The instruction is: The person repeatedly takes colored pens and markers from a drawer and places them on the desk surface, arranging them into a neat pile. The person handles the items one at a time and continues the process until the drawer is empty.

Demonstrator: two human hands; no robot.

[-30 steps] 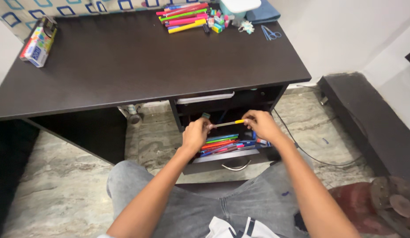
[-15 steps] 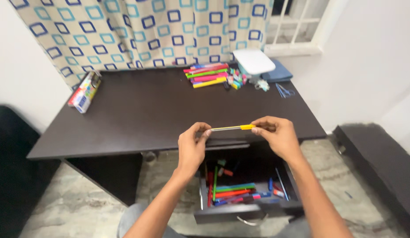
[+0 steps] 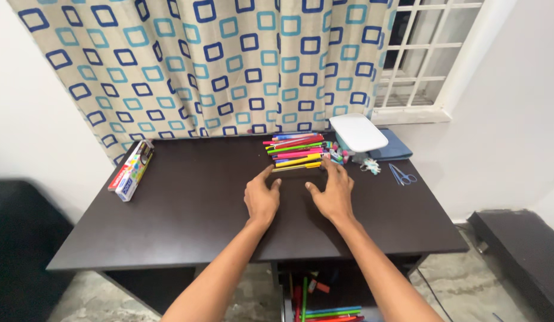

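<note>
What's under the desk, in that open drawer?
The open drawer under the desk shows coloured pens, green, blue and red. The desk top and the picture's edge hide the rest of it.

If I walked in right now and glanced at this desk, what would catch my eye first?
Probably the bright row of coloured pens at the back of the dark desk, just below the curtain with blue squares. The left hand and right hand lie spread, fingers open, right in front of that row, at a slim yellow-capped pen on its near edge. Beside the pens stands a white-lidded box.
</note>
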